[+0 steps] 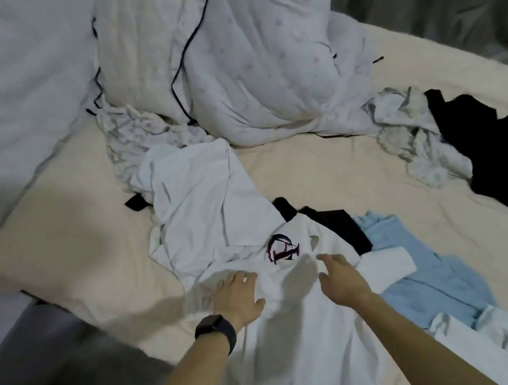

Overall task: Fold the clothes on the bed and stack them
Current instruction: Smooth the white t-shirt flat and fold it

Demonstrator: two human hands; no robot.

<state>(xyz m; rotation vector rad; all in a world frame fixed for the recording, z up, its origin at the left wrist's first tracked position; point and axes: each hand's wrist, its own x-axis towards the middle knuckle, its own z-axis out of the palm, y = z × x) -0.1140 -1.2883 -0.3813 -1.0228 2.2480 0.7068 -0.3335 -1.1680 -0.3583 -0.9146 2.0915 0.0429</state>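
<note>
While your hands work the white shirt (pixel 293 338) at the near edge of the bed (pixel 63 243), nothing is folded or stacked yet. Your left hand (pixel 238 294), watch (pixel 215 329) on the wrist, lies flat on the cloth with the fingers straight and pressing. Your right hand (pixel 340 280) is loose and uncurled just below the logo (pixel 282 249), pinching nothing; I cannot tell whether it touches the fabric.

The shirt is rumpled, and its right side lies over a light blue garment (pixel 411 270). Risk: smooth or drag from here and you likely pull the blue piece along, or fold a corner of it in. The black collar (pixel 334 224) is bunched beside the logo, so a fold made now would probably lock that crease in.

Just beyond, a pale shirt (pixel 197 204) overlaps the top of the white one. Lift without parting them and both may come up together.

Farther right, a crumpled printed garment (pixel 413 138) touches a black garment (pixel 498 147), well apart from your hands. A bundled duvet (pixel 249 67) sits at the back, crowding any stacking spot; a stack placed against it may tip.
</note>
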